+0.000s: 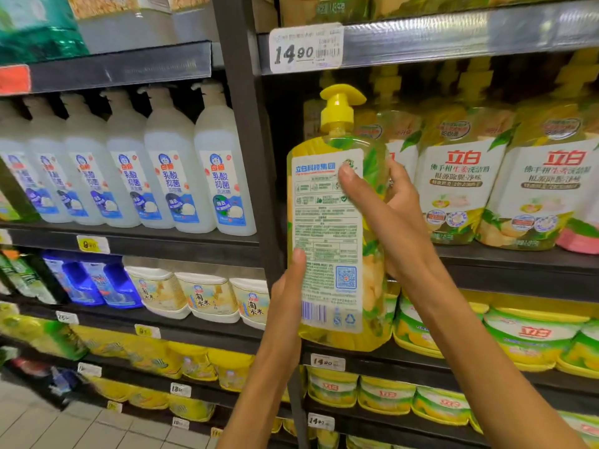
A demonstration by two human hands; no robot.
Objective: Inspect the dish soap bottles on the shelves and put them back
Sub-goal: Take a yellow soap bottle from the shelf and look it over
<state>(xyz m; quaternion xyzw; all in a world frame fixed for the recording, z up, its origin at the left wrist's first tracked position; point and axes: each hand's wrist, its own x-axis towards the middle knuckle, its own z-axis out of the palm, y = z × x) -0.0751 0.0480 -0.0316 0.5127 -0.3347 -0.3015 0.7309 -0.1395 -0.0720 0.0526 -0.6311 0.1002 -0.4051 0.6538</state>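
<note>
A yellow dish soap bottle [327,228] with a yellow pump top is held upright in front of the shelving, its white back label with small print and a barcode facing me. My left hand [287,296] holds its lower left side, thumb lying on the label. My right hand [385,209] grips the upper right side, thumb across the top of the label and fingers wrapped round the far side. Matching yellow bottles [460,176] with white front labels stand on the shelf [518,257] just behind and to the right.
White pump bottles [175,176] line the left shelf at the same height. Blue bottles [94,283] and cream tubs sit below them, with yellow refill packs lower down. A dark upright post [249,131] divides the two bays. A price tag [306,48] reads 14.90. Tiled floor shows at bottom left.
</note>
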